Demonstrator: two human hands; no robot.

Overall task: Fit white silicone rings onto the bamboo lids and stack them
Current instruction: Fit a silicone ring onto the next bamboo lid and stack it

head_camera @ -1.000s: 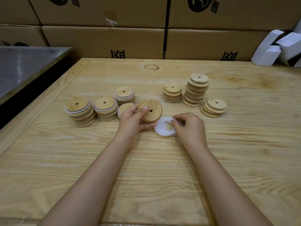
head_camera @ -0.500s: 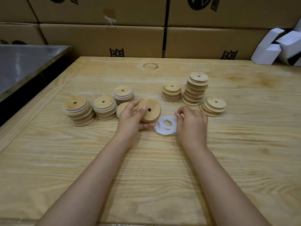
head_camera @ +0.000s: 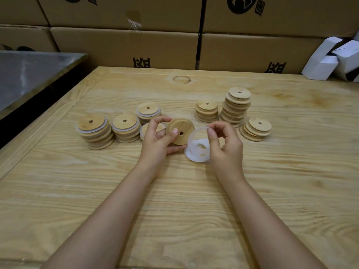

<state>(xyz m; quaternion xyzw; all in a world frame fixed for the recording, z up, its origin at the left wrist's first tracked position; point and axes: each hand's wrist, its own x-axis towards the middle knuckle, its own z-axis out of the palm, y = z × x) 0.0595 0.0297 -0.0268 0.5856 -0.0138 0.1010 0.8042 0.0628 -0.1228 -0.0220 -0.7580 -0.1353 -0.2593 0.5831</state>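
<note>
Head view: left hand point(head_camera: 155, 140) fingers closed round bamboo lid point(head_camera: 179, 131), held tilted above tabletop point(head_camera: 291, 181). Right hand point(head_camera: 226, 146), just right of lid, fingers pinched on one silicone ring point(head_camera: 191, 135) lifted off ring pile point(head_camera: 196, 154) below lid.

Risks: thin ring may twist, seat unevenly; second ring may cling; left elbow could nudge ringed stacks point(head_camera: 95, 131) left of lid.

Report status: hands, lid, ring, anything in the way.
Left hand holds lid tilted. Right hand pinches one ring, lifted off ring pile. Ring not yet on lid. Nothing between them.
</note>
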